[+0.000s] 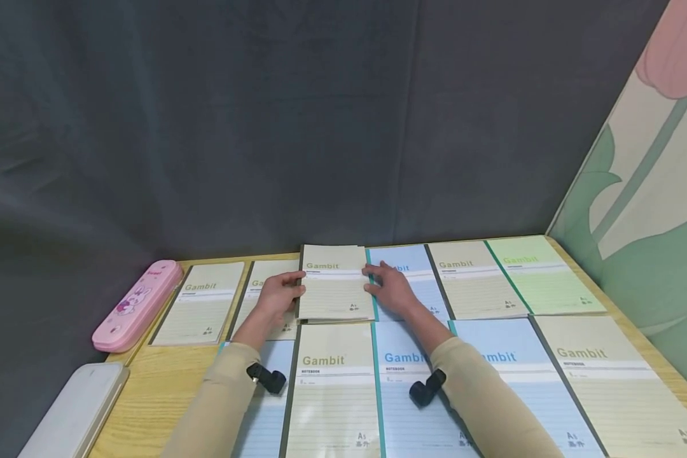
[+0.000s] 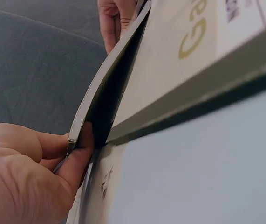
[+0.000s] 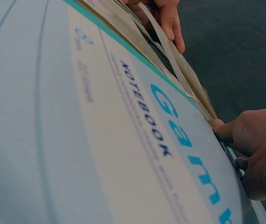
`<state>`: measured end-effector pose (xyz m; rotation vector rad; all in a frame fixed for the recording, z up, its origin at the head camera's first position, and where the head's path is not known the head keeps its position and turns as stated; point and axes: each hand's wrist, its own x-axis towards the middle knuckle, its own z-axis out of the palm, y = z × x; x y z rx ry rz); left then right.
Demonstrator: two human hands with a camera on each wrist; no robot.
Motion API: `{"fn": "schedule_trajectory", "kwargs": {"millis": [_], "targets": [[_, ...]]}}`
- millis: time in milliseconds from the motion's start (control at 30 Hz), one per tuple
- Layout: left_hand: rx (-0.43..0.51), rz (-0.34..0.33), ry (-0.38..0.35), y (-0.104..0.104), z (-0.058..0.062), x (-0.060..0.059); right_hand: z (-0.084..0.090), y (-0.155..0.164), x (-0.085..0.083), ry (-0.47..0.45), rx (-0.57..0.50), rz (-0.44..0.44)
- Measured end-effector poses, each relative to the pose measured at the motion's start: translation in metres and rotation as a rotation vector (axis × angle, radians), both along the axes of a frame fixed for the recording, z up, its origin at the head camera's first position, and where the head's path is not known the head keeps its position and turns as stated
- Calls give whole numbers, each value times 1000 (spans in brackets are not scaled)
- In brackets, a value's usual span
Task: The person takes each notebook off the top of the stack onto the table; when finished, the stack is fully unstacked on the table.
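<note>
A cream notebook with a dark spine is in the middle of the back row in the head view. My left hand pinches its left edge between thumb and fingers; the left wrist view shows this edge raised, with a dark gap beneath. On the opposite edge, my right hand grips with thumb and fingertips, over part of a blue notebook. In the right wrist view the right thumb meets the page edge, while the other fingers are partly hidden. Another cream notebook lies partly behind the left hand.
Several cream, blue and green notebooks cover the wooden table in two rows. A pink pencil case and a white flat box lie at the left. A dark curtain hangs behind; a painted wall borders the right.
</note>
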<state>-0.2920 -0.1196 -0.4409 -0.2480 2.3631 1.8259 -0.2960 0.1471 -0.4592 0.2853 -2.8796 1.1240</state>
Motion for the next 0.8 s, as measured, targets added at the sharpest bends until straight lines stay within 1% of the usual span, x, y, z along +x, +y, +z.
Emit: {"fn": "schedule_trajectory", "kwargs": {"millis": [233, 400, 467, 633, 800], "targets": [[-24, -12, 11, -21, 3, 6, -2, -1, 0, 10, 1, 6], [-57, -20, 3, -37, 5, 14, -1, -1, 0, -2, 6, 9], [-83, -22, -2, -42, 6, 18, 0, -2, 1, -4, 9, 7], [-111, -6, -33, -56, 5, 29, 0, -2, 1, -1, 13, 7], [-125, -8, -48, -72, 3, 42, 1, -1, 1, 1, 18, 14]]}}
